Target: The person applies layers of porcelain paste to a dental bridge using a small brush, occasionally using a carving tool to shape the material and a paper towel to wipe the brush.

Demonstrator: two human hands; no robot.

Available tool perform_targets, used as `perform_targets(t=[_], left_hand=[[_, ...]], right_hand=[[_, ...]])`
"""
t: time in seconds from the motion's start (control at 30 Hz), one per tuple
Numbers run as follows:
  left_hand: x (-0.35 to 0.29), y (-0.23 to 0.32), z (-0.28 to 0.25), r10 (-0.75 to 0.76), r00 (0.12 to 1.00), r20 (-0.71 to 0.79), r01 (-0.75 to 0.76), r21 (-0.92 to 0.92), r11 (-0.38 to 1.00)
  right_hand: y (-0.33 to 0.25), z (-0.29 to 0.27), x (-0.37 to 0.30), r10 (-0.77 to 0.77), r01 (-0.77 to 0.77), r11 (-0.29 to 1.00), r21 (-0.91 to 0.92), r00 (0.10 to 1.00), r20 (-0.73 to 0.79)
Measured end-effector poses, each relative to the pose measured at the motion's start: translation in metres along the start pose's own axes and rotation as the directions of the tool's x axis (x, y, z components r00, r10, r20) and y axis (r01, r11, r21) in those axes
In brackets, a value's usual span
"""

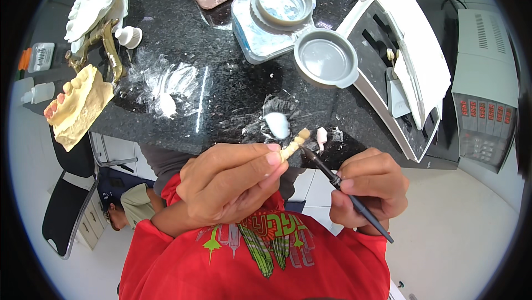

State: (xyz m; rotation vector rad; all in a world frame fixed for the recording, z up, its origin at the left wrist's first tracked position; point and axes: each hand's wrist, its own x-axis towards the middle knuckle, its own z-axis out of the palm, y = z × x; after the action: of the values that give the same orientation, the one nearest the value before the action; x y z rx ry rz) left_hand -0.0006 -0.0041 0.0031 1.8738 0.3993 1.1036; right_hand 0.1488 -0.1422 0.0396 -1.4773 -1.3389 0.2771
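Note:
Pinched between the thumb and fingers of my left hand (235, 181) is a dental bridge (292, 146), a short row of cream-coloured teeth with a browner end. My right hand (374, 189) grips a dark, slim-handled brush (349, 192) like a pen. The brush tip reaches the teeth near the bridge's far end; whether it touches them I cannot tell. Just beyond, on the black speckled worktop (244, 109), lie a white blob of paste (276, 125) and a small white tooth-shaped piece (321, 138).
A yellow dental cast (78, 106) and a brass articulator (105, 45) with a white cast stand at left. A clear jar (252, 31) with an opened grey lid (326, 57) is at the back. A white case (371, 50) lies right. Another person (138, 206) is at lower left.

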Motion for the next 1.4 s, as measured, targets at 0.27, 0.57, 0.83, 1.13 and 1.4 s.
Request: perform_targets(t=[0.27,0.57,0.83,1.13,1.4], left_hand=[[0.001,-0.001,-0.001,0.018,1.0,0.01,-0.018,0.0,1.0],[0.001,-0.002,-0.001,0.054,0.998,0.023,-0.055,0.027,0.998],[-0.003,-0.005,-0.003,0.065,0.997,0.033,-0.066,0.021,0.998],[-0.003,-0.007,-0.004,0.099,0.991,-0.085,-0.113,-0.176,0.978],[0.004,-0.013,-0.058,0.184,0.979,-0.083,-0.194,-0.144,0.97]], right_hand=[[-0.004,0.004,0.002,0.063,-0.064,0.998,-0.002,0.996,-0.07],[-0.004,0.003,0.005,0.054,-0.054,0.999,-0.006,0.996,-0.07],[-0.004,-0.002,0.0,0.076,-0.063,0.99,0.127,0.992,-0.099],[-0.045,-0.035,0.064,-0.127,0.093,0.986,-0.138,0.957,-0.262],[-0.074,0.02,0.226,-0.003,-0.02,0.963,-0.269,0.996,-0.084]])
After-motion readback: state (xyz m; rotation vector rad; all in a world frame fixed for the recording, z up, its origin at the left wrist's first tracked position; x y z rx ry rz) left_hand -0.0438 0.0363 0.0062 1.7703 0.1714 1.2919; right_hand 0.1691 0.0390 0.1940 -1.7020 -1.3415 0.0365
